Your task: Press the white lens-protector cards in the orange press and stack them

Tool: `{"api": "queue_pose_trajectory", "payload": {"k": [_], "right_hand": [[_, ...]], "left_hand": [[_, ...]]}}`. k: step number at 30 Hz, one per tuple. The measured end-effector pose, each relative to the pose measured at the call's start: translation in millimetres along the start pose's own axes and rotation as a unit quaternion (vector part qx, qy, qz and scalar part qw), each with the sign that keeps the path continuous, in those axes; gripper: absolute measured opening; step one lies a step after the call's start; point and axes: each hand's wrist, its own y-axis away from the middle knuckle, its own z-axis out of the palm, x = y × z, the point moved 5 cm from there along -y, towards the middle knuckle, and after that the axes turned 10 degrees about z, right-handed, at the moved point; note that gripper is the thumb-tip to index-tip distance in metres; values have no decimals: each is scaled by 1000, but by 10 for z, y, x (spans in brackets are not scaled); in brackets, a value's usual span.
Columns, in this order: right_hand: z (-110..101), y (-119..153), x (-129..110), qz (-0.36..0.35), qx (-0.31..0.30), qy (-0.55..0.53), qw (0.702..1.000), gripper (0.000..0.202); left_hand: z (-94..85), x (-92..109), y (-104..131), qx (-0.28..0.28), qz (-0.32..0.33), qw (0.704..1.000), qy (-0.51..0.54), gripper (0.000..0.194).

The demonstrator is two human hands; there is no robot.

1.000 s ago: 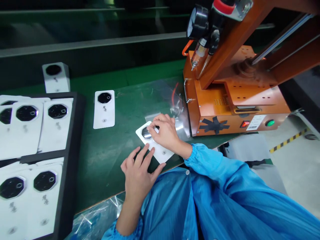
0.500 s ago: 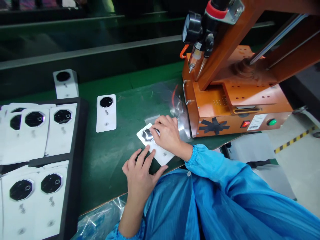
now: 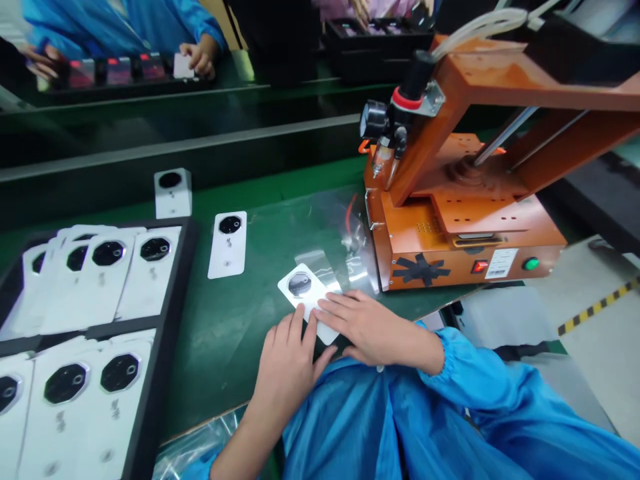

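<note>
white panel (image 3: pixel 311 297) on green bench (image 3: pixel 225 340), left of orange press (image 3: pixel 457 252). your left hand (image 3: pixel 287 352) and right hand (image 3: pixel 370 328): near each other, fingers extended onto panel, unclamped. apparent step: steadying panel; next move likely calls for light, even fingertip pressure.

Orange press (image 3: pixel 425 240) blocks ahead-right; tabletop (image 3: pixel 220 340) leftward is open.

Two white phone backs (image 3: pixel 316 293) (image 3: pixel 228 250) lay flat on the bench (image 3: pixel 220 333), one by its near edge. One black tray (image 3: pixel 170 333) sat toward the left end, its piled phone backs (image 3: pixel 105 293) too bunched to count. One orange press (image 3: pixel 450 247) had one dial (image 3: pixel 374 119), one red switch (image 3: pixel 479 267) and one green button (image 3: pixel 531 264).
</note>
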Motion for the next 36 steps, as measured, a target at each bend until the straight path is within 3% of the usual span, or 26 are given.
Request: {"api": "queue_pose_trajectory", "payload": {"k": [2, 5, 8, 10, 15, 19, 22, 25, 28, 30, 32, 34, 36], "right_hand": [[84, 55, 2, 3, 1, -2, 1000, 84], [119, 106, -30, -14, 17, -6, 1000, 83], [82, 144, -89, -37, 51, 11, 998, 63], [64, 161, -120, -44, 69, 25, 996, 52], [85, 225, -145, -60, 118, 37, 991, 41], [136, 287, -140, -72, 155, 41, 984, 26], [94, 323, -156, -70, 202, 46, 976, 26], [-104, 450, -180, -74, 291, 62, 952, 27], [-416, 796, -144, -81, 383, 66, 918, 25], [-618, 1156, -93, -58, 425, 85, 899, 21], [-771, 1563, -46, -5, 442, 112, 890, 19], [-866, 1964, 1, 70, 450, 130, 881, 22], [-907, 2318, 40, 151, 465, 158, 858, 28]], "left_hand": [[11, 33, 90, 18, -9, 1000, 23, 72], [21, 79, 226, 64, -23, 997, 45, 55], [19, 82, 292, 107, -13, 992, 70, 33], [7, 56, 296, 124, -6, 989, 78, 28], [-26, -15, 266, 94, 18, 990, 106, 47], [-141, -266, 188, 81, -12, 987, 140, 41], [-310, -503, 19, 103, -37, 980, 164, 33], [-495, -585, -254, 135, -25, 966, 221, 30], [-680, -547, -629, 205, -13, 944, 260, 25], [-725, -457, -974, 210, -21, 927, 310, 22], [-651, -273, -1392, 128, -44, 887, 442, 27], [-533, 38, -1803, 3, -72, 786, 614, 42], [-492, 383, -2174, -69, -84, 672, 733, 58]]}}
